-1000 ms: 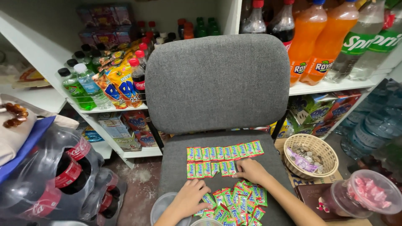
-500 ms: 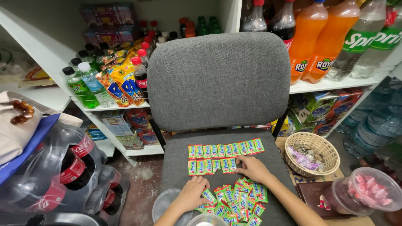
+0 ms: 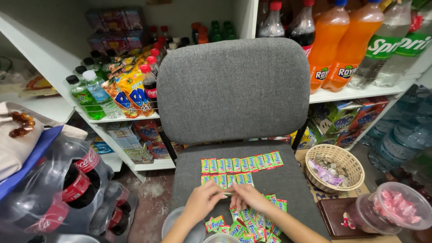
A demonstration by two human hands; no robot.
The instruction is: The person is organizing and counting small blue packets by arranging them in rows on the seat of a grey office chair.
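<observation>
Low in the frame's centre, the left hand (image 3: 201, 202) and right hand (image 3: 248, 197) meet, fingers pinching one green packet (image 3: 226, 193) on the grey chair (image 3: 288, 180); a loose pile (image 3: 252, 222) lies below; neat rows (image 3: 240, 164) above.

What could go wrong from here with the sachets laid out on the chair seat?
The left hand and right hand meet right beside the second row of sachets, so a nudge might knock its packets out of line. The loose pile of sachets sits near the front of the chair seat; some may slide off onto the clear containers below.
</observation>
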